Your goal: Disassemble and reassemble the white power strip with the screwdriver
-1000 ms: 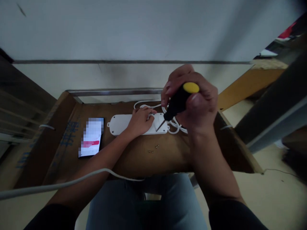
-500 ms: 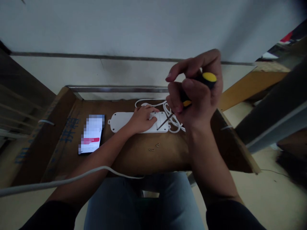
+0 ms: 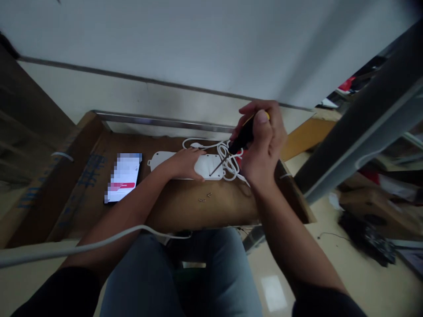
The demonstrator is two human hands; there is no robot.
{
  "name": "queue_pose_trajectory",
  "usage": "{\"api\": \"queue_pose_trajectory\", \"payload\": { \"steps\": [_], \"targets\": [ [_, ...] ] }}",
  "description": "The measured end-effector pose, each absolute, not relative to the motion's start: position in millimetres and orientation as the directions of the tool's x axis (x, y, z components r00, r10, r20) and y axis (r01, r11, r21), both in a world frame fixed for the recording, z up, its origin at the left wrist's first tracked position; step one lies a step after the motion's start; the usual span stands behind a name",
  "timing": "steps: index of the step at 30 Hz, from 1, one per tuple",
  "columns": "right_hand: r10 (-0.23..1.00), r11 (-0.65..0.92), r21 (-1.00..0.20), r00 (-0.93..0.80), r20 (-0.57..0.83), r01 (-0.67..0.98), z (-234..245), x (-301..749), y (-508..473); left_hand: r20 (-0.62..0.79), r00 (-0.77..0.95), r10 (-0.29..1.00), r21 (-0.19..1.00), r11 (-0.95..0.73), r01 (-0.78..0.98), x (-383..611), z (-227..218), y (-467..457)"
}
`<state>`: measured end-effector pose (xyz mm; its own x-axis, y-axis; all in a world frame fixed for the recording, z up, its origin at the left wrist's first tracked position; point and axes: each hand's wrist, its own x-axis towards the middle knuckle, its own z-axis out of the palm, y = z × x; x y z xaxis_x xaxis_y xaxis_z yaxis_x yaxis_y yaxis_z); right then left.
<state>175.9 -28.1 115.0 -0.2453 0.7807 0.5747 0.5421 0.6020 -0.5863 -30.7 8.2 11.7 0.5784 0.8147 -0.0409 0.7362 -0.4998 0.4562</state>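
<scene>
A white power strip (image 3: 216,165) lies underside up on the cardboard, with small screw holes along its edges. My left hand (image 3: 189,164) presses across its middle, fingers over the far edge and thumb at the near edge. Above its right end, my right hand (image 3: 266,138) is wrapped round the black and yellow handle of a screwdriver (image 3: 243,137). The tilted shaft runs down to a hole near the strip's near right edge; whether the tip is inside is too small to tell. Several small screws (image 3: 204,198) lie on the cardboard in front of the strip.
A white cable (image 3: 233,169) is coiled at the strip's right end, beside something red. A lit phone (image 3: 123,178) lies to the left. The cardboard tray (image 3: 82,176) has raised sides. Another white cable (image 3: 109,237) crosses over my left forearm.
My right hand has lowered and turned round the screwdriver handle, its fingers closing in. My left thumb has moved to the strip's near edge. The camera view has shifted and tilted.
</scene>
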Motion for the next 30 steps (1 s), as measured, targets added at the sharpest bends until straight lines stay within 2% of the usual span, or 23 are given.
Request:
{"api": "queue_pose_trajectory", "payload": {
  "steps": [1, 3, 4, 6, 8, 11, 14, 17, 21, 24, 26, 28, 30],
  "targets": [
    [0.754, 0.622, -0.602, -0.175, 0.633, 0.5, 120, 175, -35, -0.035, 0.579, 0.815, 0.454, -0.503, 0.735, -31, 12, 8],
    [0.663, 0.7, -0.391, -0.342, 0.666, 0.597, 137, 180, -44, -0.026, 0.583, 0.812, 0.451, -0.51, 0.732, -32, 11, 8],
    [0.625, 0.734, -0.278, -0.457, 0.633, 0.62, 149, 184, -46, -0.024, 0.585, 0.811, 0.452, -0.513, 0.73, -33, 11, 8],
    [0.624, 0.765, -0.195, -0.634, 0.457, 0.614, 173, 195, -47, -0.028, 0.585, 0.81, 0.453, -0.512, 0.73, -33, 10, 9],
    [0.631, 0.771, -0.159, -0.703, 0.329, 0.617, 193, 202, -43, -0.038, 0.582, 0.812, 0.451, -0.505, 0.736, -32, 9, 9],
    [0.629, 0.776, -0.116, -0.747, 0.214, 0.62, 209, 201, -35, -0.031, 0.578, 0.816, 0.446, -0.506, 0.738, -31, 8, 9],
    [0.65, 0.758, -0.093, -0.739, 0.177, 0.645, 208, 196, -29, -0.007, 0.573, 0.82, 0.449, -0.509, 0.734, -30, 4, 10],
    [0.731, 0.669, -0.038, -0.648, 0.212, 0.742, 202, 192, -29, 0.022, 0.57, 0.822, 0.464, -0.513, 0.722, -29, 0, 12],
    [0.846, 0.449, 0.151, -0.473, 0.245, 0.881, 201, 189, -33, 0.034, 0.57, 0.821, 0.458, -0.52, 0.721, -28, -3, 14],
    [0.881, 0.402, 0.302, -0.454, 0.129, 0.865, 212, 192, -34, 0.037, 0.57, 0.821, 0.476, -0.516, 0.712, -28, -2, 14],
    [0.839, 0.514, 0.304, -0.544, 0.013, 0.802, 221, 196, -31, 0.036, 0.572, 0.819, 0.476, -0.517, 0.711, -28, -2, 14],
    [0.738, 0.669, 0.225, -0.67, -0.083, 0.709, 228, 203, -23, 0.03, 0.574, 0.819, 0.467, -0.519, 0.716, -28, -3, 15],
    [0.643, 0.765, 0.148, -0.757, -0.118, 0.627, 230, 210, -13, 0.025, 0.572, 0.82, 0.461, -0.517, 0.721, -28, -4, 16]
  ]
}}
